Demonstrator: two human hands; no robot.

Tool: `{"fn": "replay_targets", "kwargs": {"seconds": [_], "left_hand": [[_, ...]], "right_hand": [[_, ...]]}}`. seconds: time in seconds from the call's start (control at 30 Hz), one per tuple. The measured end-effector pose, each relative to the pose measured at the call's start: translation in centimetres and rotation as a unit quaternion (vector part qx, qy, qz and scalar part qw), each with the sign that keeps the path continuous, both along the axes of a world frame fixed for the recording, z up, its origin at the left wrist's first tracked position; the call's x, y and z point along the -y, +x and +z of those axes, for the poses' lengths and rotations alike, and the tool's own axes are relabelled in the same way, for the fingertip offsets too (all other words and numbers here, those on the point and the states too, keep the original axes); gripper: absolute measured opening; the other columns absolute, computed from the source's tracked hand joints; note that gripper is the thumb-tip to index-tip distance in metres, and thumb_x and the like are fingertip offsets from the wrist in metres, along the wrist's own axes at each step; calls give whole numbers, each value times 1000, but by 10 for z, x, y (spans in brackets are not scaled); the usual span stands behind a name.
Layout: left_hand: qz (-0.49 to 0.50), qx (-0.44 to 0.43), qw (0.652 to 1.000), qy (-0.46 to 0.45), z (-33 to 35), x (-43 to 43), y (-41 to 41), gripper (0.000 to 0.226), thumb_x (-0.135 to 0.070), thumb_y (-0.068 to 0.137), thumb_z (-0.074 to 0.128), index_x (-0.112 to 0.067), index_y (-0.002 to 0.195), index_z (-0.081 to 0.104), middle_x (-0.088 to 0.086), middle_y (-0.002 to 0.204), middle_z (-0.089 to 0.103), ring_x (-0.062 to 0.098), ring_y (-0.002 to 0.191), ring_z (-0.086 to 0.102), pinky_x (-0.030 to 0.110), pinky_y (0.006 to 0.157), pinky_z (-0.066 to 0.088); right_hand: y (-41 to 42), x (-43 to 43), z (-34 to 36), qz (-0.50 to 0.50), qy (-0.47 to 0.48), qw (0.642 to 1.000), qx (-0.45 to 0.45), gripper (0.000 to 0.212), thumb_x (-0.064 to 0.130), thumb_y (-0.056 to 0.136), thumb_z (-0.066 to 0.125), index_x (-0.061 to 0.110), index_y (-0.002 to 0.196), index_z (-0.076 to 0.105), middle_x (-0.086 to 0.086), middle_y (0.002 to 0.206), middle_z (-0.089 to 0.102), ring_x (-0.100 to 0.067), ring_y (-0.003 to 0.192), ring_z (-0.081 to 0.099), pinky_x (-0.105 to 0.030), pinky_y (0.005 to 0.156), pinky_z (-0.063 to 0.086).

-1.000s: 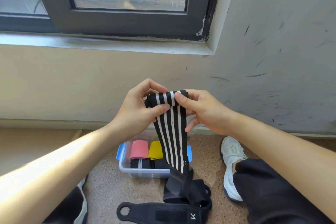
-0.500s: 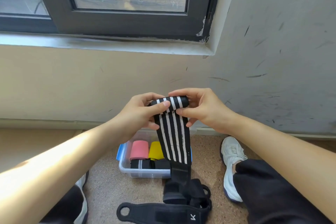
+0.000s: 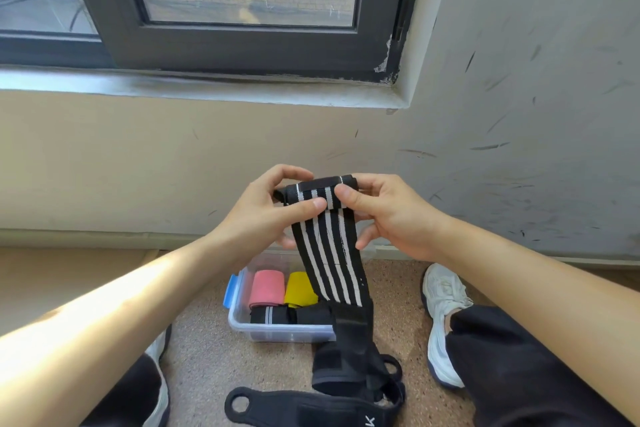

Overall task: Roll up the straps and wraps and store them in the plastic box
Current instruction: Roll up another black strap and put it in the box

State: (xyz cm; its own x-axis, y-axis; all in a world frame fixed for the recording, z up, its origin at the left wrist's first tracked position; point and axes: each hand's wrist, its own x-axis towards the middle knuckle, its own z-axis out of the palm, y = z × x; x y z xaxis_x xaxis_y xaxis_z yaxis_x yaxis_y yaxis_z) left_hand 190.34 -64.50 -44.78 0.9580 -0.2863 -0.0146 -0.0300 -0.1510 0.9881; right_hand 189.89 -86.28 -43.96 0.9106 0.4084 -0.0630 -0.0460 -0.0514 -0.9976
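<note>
- The black-and-white striped wrap [image 3: 327, 253] is held up in front of the person, above the plastic box; its top end is turned over into a small roll between both hands, and the rest hangs straight down.
- The wrap's lower end is plain black and drapes onto the floor [image 3: 207, 357], where it lies over a black strap [image 3: 304, 409] just in front of the box.
- The left hand [image 3: 263, 215] grips the left end of the roll, thumb pressed on the front of the stripes and fingers curled behind.
- The right hand [image 3: 384, 215] pinches the right end of the roll, thumb on the front, fingers curled round the back.
- The clear plastic box [image 3: 277, 333] sits on the floor under the hanging wrap, with a blue clip on its left side.
- Inside the box lie a pink roll [image 3: 266, 289] and a yellow roll [image 3: 299, 291] side by side at the back, and two black rolls [image 3: 287, 315] along the front wall, one with a pale stripe.
- A white shoe [image 3: 443, 315] rests on the floor to the right of the box, below a dark trouser leg [image 3: 519, 374].
- Behind everything rises a scuffed wall [image 3: 138, 166] with a dark-framed window [image 3: 242, 45] above a ledge.
</note>
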Motion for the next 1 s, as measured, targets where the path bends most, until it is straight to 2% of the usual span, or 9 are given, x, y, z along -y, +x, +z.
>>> {"fn": "replay_targets", "kwargs": {"seconds": [0.1,0.17,0.27,0.43,0.53,0.63,0.7,0.87,1.0], "left_hand": [[-50,-103,993,-8,-3,-2,1,44,-52,90,66,-25,125,68,8,114,75,25,86,74,27,51,55],[-60,-121,991,-16,-4,-1,2,52,-58,88,62,-21,123,69,8,107,76,27,84,72,26,51,54],[-39,-112,992,-31,-5,2,2,50,-51,87,66,-12,119,68,7,99,74,25,77,71,28,56,52],[-14,-102,993,-60,-3,3,-1,27,-20,93,72,-10,117,65,7,88,73,16,64,70,19,46,48],[-10,-80,994,-73,-1,3,-1,30,-9,91,74,-8,120,64,6,89,71,15,68,71,19,49,50],[-12,-29,998,-55,-3,5,-2,32,-3,89,75,-9,118,63,6,88,71,12,67,68,20,50,49],[-14,0,999,-51,-5,5,-2,32,-2,88,76,-11,116,63,7,90,71,13,69,68,22,52,50],[-18,26,999,-25,-5,7,-1,36,-7,90,75,-22,120,62,4,98,68,11,77,72,23,52,53],[-50,-50,997,7,-3,7,-4,31,-37,91,70,-30,121,65,-6,107,77,11,96,75,27,59,54]], "right_hand": [[2,3,-2,-8,-5,1000,26,31,16,99,61,9,129,65,-20,115,72,-31,100,73,-24,54,58],[2,6,-3,-11,-25,998,49,34,11,98,63,10,132,64,-21,114,72,-29,99,73,-25,56,58],[2,9,-5,-5,-48,995,86,38,3,95,66,16,130,67,-13,111,75,-27,99,74,-26,59,59],[3,11,-4,1,-79,993,87,52,-1,90,71,22,136,63,-7,120,72,-26,101,74,-30,56,61],[3,11,-2,20,-52,998,6,55,16,91,73,25,142,56,-8,130,65,-28,107,73,-35,57,63],[2,8,1,29,-37,998,-35,47,43,92,62,23,135,61,-10,124,69,-30,107,73,-34,54,61],[2,7,1,20,-39,999,-23,43,44,93,60,18,128,65,-8,116,72,-30,104,74,-34,55,62],[3,10,0,-9,-20,999,29,29,21,98,64,10,125,64,-14,106,71,-29,100,74,-29,54,60],[2,11,0,-37,-2,998,52,30,12,96,67,15,125,66,-13,102,73,-24,93,75,-28,57,60]]}}
